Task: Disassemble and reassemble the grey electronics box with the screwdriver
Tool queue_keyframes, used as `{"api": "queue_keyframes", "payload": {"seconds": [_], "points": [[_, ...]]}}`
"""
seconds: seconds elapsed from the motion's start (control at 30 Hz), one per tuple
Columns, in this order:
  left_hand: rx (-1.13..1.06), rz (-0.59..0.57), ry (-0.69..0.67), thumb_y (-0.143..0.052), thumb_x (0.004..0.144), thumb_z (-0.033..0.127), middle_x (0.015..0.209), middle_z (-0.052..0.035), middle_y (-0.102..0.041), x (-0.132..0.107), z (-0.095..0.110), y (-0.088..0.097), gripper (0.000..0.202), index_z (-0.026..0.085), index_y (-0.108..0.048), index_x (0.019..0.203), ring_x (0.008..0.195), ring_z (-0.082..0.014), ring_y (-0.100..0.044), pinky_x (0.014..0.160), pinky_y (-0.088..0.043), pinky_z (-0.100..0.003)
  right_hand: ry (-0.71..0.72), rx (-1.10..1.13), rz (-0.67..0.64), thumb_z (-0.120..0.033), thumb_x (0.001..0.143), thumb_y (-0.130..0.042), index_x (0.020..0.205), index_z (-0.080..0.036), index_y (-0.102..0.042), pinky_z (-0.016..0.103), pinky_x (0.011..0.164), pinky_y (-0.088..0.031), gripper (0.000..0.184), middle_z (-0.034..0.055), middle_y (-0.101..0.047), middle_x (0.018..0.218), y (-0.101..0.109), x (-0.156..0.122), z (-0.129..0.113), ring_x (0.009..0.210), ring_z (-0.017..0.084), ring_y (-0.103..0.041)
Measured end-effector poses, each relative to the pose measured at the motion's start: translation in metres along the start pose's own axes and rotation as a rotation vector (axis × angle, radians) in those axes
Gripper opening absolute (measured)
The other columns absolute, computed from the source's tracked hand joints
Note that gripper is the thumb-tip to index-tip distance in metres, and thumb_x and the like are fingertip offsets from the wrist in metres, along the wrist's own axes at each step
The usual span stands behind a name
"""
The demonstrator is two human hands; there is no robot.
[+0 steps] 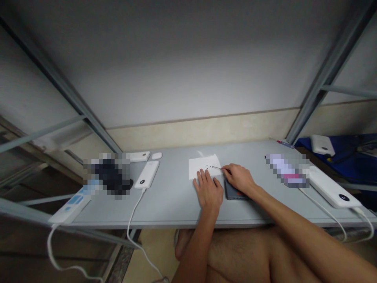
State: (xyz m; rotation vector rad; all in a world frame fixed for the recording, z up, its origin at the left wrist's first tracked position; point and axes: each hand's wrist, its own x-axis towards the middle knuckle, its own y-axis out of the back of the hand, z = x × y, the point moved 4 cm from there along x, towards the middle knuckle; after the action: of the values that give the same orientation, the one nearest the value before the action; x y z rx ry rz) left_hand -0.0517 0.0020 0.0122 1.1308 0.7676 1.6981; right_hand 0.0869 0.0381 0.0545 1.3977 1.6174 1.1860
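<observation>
My left hand (208, 190) lies flat with its fingers spread on the near edge of a white paper sheet (200, 168), holding nothing. A few small dark dots mark the sheet's middle. My right hand (239, 177) pinches a thin needle-like metal tool (216, 167), and its tip is at or just above the dots. Under the heel of that hand sits a flat dark grey box (235, 192), partly hidden by the hand.
A grey table (173, 204) stands against the wall. On it are white power banks (146, 174) with white cables and several pixelated objects (110, 174). Another power bank (332, 187) lies at the right, and a blue cloth (347, 161) lies beyond the table's right end. Grey metal frame bars cross both sides.
</observation>
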Motion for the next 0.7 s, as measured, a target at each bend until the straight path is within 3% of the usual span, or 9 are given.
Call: {"api": "queue_keyframes", "payload": {"seconds": [0.23, 0.47, 0.7], "points": [[-0.051, 0.043, -0.072, -0.04, 0.103, 0.024, 0.154, -0.022, -0.051, 0.0, 0.004, 0.009, 0.045, 0.008, -0.052, 0.144, 0.148, -0.0357, -0.04, 0.118, -0.032, -0.061, 0.007, 0.232, 0.054, -0.047, 0.103, -0.044, 0.116, -0.03, -0.076, 0.035, 0.091, -0.051, 0.038, 0.0036, -0.078, 0.119, 0.003, -0.015, 0.014, 0.109, 0.027, -0.07], [0.028, 0.035, -0.101, -0.043, 0.102, 0.021, 0.145, -0.0172, -0.06, -0.001, 0.005, 0.006, 0.037, 0.012, -0.059, 0.134, 0.138, -0.0321, -0.049, 0.114, -0.038, -0.055, -0.01, 0.004, 0.018, -0.037, 0.106, -0.038, 0.126, -0.026, -0.073, 0.032, 0.085, -0.048, 0.042, 0.0099, -0.071, 0.116, 0.002, -0.009, 0.003, 0.105, 0.026, -0.069], [0.049, 0.033, -0.103, -0.048, 0.099, 0.018, 0.141, -0.0173, -0.062, 0.0, 0.006, 0.006, 0.035, 0.013, -0.062, 0.131, 0.131, -0.0318, -0.053, 0.109, -0.04, -0.054, -0.016, -0.006, -0.015, -0.034, 0.107, -0.037, 0.129, -0.026, -0.071, 0.03, 0.081, -0.046, 0.042, 0.011, -0.068, 0.116, -0.006, 0.002, 0.011, 0.104, 0.025, -0.068]]}}
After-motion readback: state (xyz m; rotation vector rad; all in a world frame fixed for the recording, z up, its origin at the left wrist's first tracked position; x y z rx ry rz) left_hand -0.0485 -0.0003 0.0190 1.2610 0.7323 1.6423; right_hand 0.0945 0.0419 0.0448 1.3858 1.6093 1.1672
